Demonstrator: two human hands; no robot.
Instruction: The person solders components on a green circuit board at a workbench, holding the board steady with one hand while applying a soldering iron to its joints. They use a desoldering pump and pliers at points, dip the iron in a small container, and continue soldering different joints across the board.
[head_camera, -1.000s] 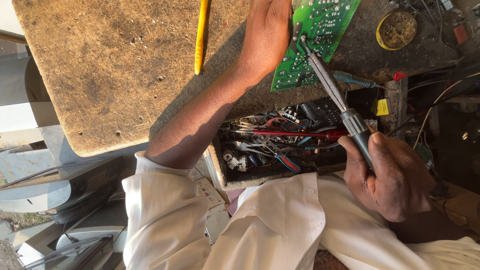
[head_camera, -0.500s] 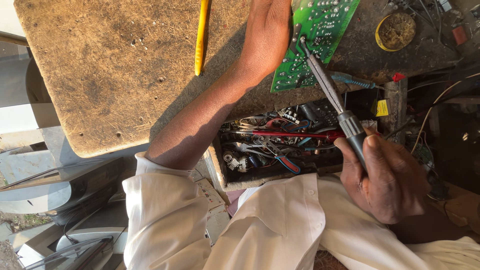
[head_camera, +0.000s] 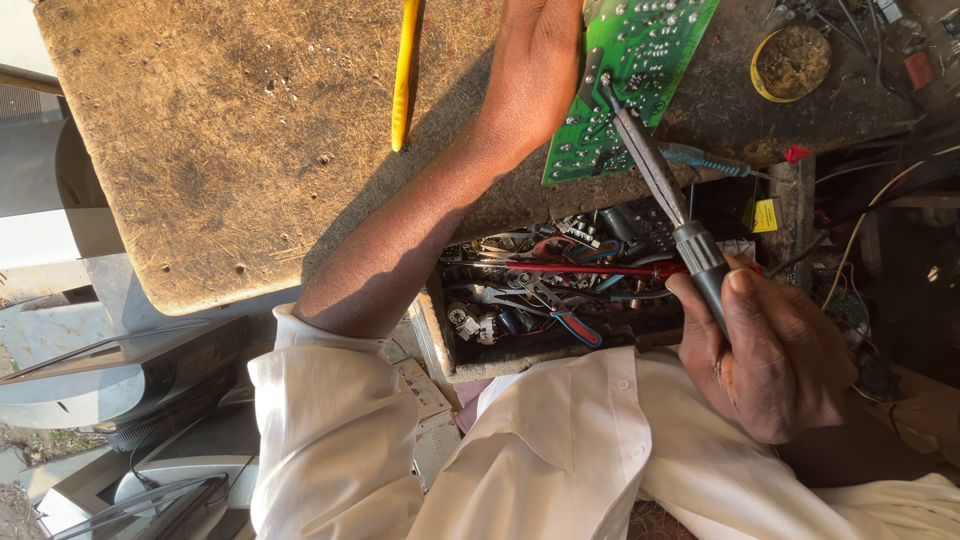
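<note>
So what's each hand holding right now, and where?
Right hand wraps the dark handle of the grey-shafted soldering iron, tip on the green circuit board. Left hand presses that board's edge flat.

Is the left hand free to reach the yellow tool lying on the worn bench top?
Probably, but not freely: the left hand is pressing down the green circuit board. The yellow tool lies close beside it, nothing between.

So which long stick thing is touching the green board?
The grey soldering iron in the right hand: its tip rests on the green circuit board. The yellow pencil-like stick lies apart on the worn table, untouched.
</note>
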